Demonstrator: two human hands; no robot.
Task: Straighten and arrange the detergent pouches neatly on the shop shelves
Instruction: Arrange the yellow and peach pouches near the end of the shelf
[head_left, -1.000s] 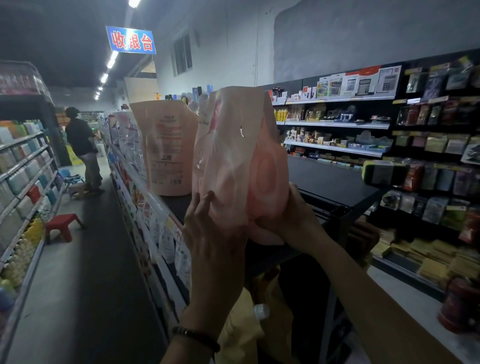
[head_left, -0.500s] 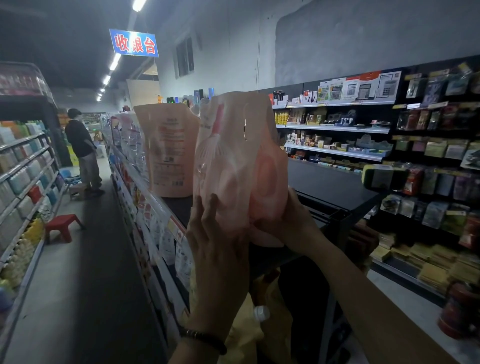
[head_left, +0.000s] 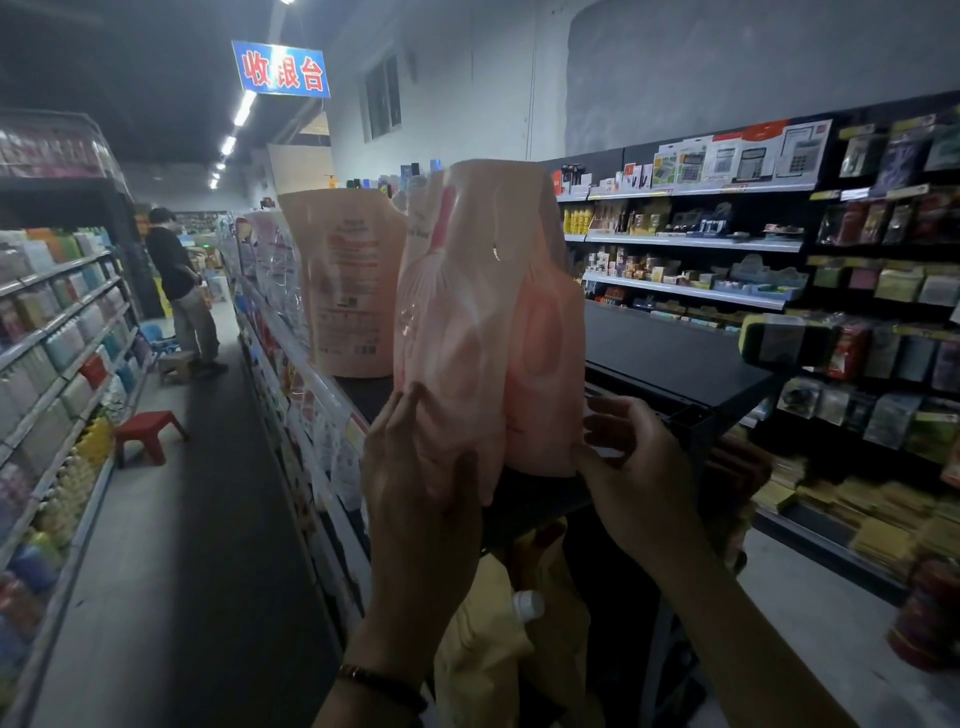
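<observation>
A pink detergent pouch (head_left: 483, 312) stands upright at the near end of the black top shelf (head_left: 675, 358). My left hand (head_left: 415, 493) lies flat against its lower front left, holding it. My right hand (head_left: 634, 478) is at the pouch's lower right corner with fingers spread, its fingertips just at the edge. Behind it a second pink pouch (head_left: 348, 280) stands upright with its printed back towards me, and more pouches line up beyond it. A yellow pouch with a white cap (head_left: 483, 639) sits on the shelf below.
A person (head_left: 182, 291) stands far down the aisle by a small stool. A red stool (head_left: 148, 434) sits on the floor at the left. Shelves of bottles (head_left: 62, 332) line the left side. Stocked shelves (head_left: 691, 291) fill the right wall.
The pouch has come down onto the shelf top and stands straighter. My right hand has let go of its bottom and opened beside it. My left hand stays pressed on the front.
</observation>
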